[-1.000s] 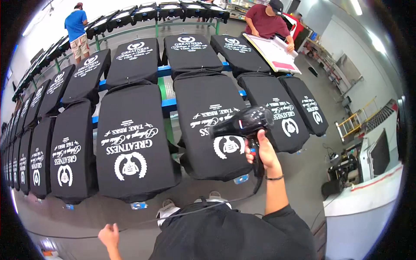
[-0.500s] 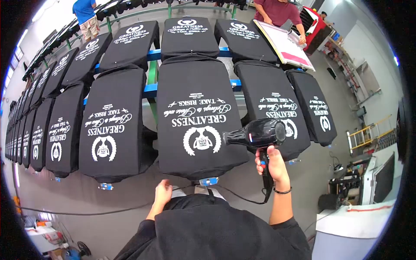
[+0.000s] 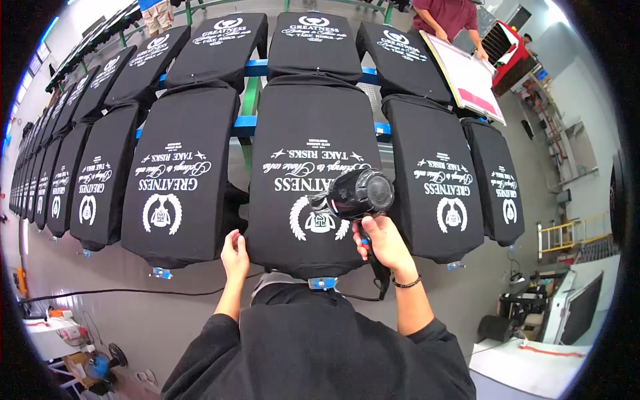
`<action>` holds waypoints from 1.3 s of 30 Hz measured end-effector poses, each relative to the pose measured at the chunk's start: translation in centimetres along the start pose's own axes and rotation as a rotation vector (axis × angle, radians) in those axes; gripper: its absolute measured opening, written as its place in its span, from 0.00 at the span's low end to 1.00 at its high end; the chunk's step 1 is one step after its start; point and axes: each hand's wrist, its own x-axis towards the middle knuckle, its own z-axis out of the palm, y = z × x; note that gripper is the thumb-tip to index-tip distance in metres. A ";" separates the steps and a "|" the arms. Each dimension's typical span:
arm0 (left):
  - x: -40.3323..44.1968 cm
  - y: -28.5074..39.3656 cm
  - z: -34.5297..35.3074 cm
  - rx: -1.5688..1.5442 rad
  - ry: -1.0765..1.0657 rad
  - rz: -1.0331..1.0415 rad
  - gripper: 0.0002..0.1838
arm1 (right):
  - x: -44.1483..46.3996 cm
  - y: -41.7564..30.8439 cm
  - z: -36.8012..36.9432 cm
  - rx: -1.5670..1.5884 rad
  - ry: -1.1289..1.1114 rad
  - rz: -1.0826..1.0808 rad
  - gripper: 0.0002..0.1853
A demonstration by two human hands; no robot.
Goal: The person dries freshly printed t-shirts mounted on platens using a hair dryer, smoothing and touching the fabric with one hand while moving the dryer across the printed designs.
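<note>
My right hand is wrapped around the handle of a black hair dryer. Its nozzle points left, over the white emblem printed on the black T-shirt in front of me, and it hides part of the lettering. That shirt is stretched flat on a board, its print upside down from my side. My left hand is raised with nothing in it, fingers loosely bent and apart, near the gap between this shirt and the black T-shirt to the left.
Rows of printed black shirts on boards run left along a blue rail. Across the rows a person's hands hold a framed screen. A dark cable crosses behind my waist. A yellow ladder lies at right.
The hair dryer has moved left in my right hand, from the shirt's right edge to over its emblem. My left hand has come up, fingers pointing upward. The view has shifted slightly.
</note>
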 end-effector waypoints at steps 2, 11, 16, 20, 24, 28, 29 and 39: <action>0.6 0.6 0.6 -0.011 -0.004 -0.004 0.15 | 0.7 -0.1 0.2 0.017 -0.032 0.015 0.34; 3.3 4.1 -0.1 0.119 0.177 0.465 0.07 | 2.0 -1.2 1.8 0.000 0.073 0.085 0.30; 5.4 6.4 -2.7 0.089 0.213 0.551 0.04 | 1.6 -0.7 2.0 0.107 0.027 0.099 0.34; 6.2 5.5 -3.4 0.120 0.209 0.525 0.05 | 1.7 -0.9 2.2 -0.064 0.077 0.083 0.34; 5.0 6.0 -2.9 0.125 0.234 0.484 0.05 | 1.6 -1.8 1.5 0.158 0.002 0.113 0.26; 2.0 8.5 -1.6 -0.005 0.192 0.370 0.06 | 1.4 -2.5 0.2 0.015 -0.123 0.036 0.34; 1.0 9.4 -1.3 -0.028 0.170 0.344 0.07 | 1.1 -3.1 -0.1 0.049 -0.157 0.022 0.33; -10.3 24.7 -0.7 -0.653 -0.415 0.048 0.33 | -1.9 -5.4 2.4 0.150 -0.438 -0.081 0.11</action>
